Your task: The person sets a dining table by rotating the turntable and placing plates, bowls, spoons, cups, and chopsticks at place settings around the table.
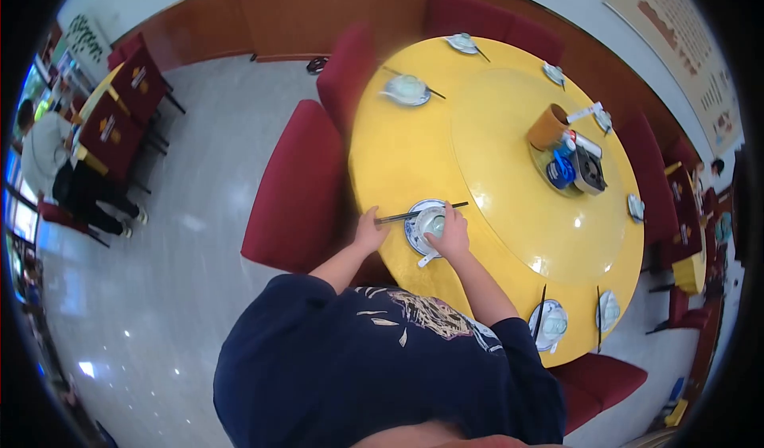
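Near the table's left edge is a place setting with a blue-and-white plate [413,238], a white bowl [423,216] and a pale green glass cup [435,224] inside the bowl. A white spoon [428,259] sticks out at the near side. Dark chopsticks [395,218] cross the far side of the setting. My left hand [368,232] is closed on their left end. My right hand [453,236] curves around the right side of the bowl, thumb and fingers at its rim. Whether its fingers also touch the cup cannot be made out.
The round yellow table [414,149] carries several similar settings around its rim. On the glass turntable [493,201] stand a brown holder [549,127], a blue item [560,173] and a dark box [589,171]. Red chairs [290,185] surround it. At far left, a person [60,157] bends over another table.
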`<action>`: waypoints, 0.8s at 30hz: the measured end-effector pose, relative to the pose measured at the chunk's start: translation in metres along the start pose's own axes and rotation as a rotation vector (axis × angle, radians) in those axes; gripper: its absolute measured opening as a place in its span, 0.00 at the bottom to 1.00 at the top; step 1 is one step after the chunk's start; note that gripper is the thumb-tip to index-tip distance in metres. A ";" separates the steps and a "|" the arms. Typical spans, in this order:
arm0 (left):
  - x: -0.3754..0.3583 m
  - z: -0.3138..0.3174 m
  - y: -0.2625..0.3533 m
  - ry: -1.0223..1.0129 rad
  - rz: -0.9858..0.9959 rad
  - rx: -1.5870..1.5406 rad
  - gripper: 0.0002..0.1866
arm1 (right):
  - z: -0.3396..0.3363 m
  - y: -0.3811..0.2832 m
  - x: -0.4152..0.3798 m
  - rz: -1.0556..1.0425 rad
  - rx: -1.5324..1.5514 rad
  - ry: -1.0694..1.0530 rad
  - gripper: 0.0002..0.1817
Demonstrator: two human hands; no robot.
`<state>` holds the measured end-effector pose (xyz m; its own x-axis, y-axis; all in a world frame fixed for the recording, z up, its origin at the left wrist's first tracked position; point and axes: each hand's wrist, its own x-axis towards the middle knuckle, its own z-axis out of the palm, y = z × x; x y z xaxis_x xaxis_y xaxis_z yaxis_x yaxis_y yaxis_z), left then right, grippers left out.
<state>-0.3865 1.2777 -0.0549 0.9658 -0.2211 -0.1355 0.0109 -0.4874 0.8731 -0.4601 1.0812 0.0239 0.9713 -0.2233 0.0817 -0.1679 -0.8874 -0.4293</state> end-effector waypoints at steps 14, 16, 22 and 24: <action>-0.008 -0.002 0.040 -0.005 0.264 0.592 0.35 | 0.011 0.058 -0.153 0.228 0.431 0.211 0.27; 0.001 0.005 0.038 -0.040 0.373 0.701 0.31 | -0.007 0.069 -0.165 0.297 0.406 0.295 0.26; 0.019 0.028 0.037 -0.117 0.440 0.808 0.10 | -0.075 0.141 -0.215 0.405 -0.199 0.564 0.18; 0.025 0.036 0.021 -0.149 0.415 0.664 0.10 | -0.096 0.159 -0.242 0.703 -0.207 0.400 0.18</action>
<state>-0.3715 1.2311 -0.0565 0.8120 -0.5825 0.0376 -0.5439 -0.7316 0.4110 -0.7380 0.9551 0.0223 0.5021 -0.8446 0.1861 -0.7782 -0.5351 -0.3288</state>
